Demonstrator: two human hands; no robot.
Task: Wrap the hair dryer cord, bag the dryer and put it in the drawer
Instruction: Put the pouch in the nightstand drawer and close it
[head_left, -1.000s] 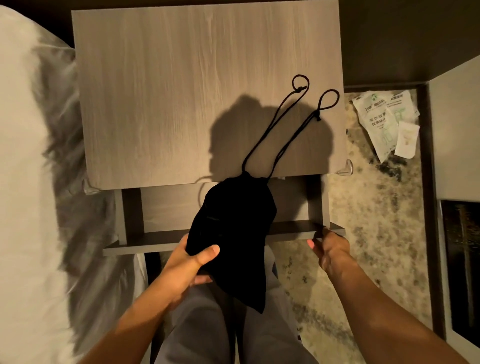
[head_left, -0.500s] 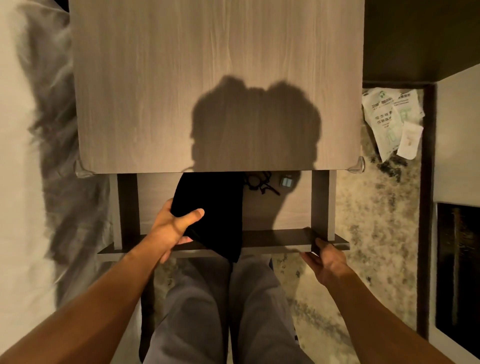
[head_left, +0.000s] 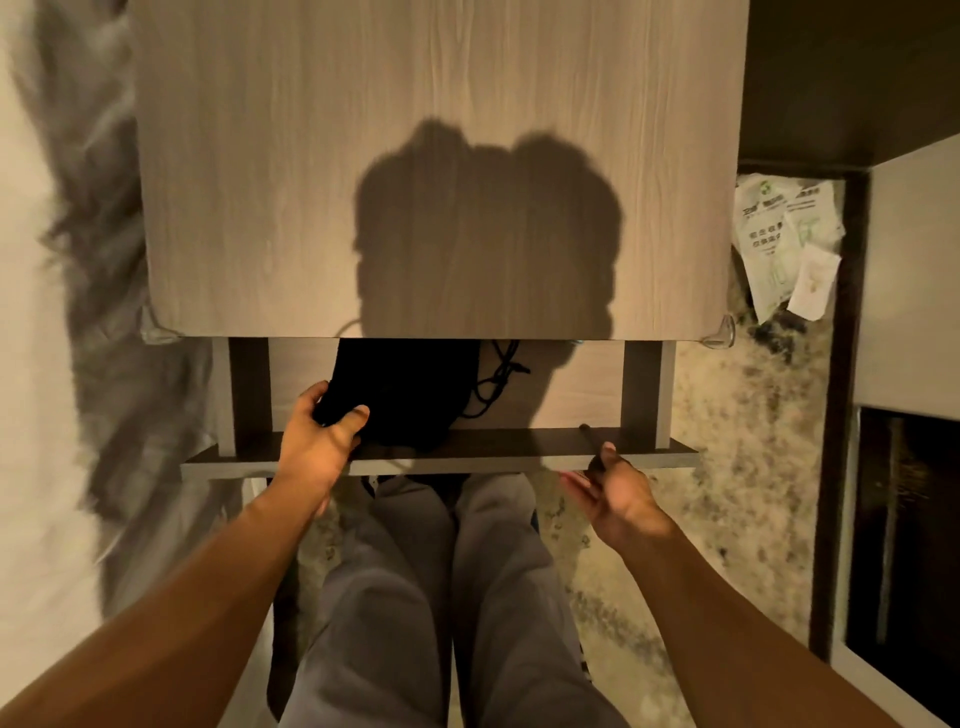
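Nearly done: left hand (head_left: 318, 447) grips the black bag (head_left: 400, 389) inside the open drawer (head_left: 519, 457); right hand (head_left: 613, 493) open, empty, drawer unclosed.

Glowing dim and amber overall. Casting a hard head-and-shoulders shadow from behind onto the nightstand top (head_left: 436, 156). Smearing with motion blur along the bedding (head_left: 62, 312) at left. Bowing straight edges toward the borders.

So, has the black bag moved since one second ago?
Yes. The black bag went from hanging over the drawer front down into the open drawer, partly under the tabletop, with the left hand gripping it.
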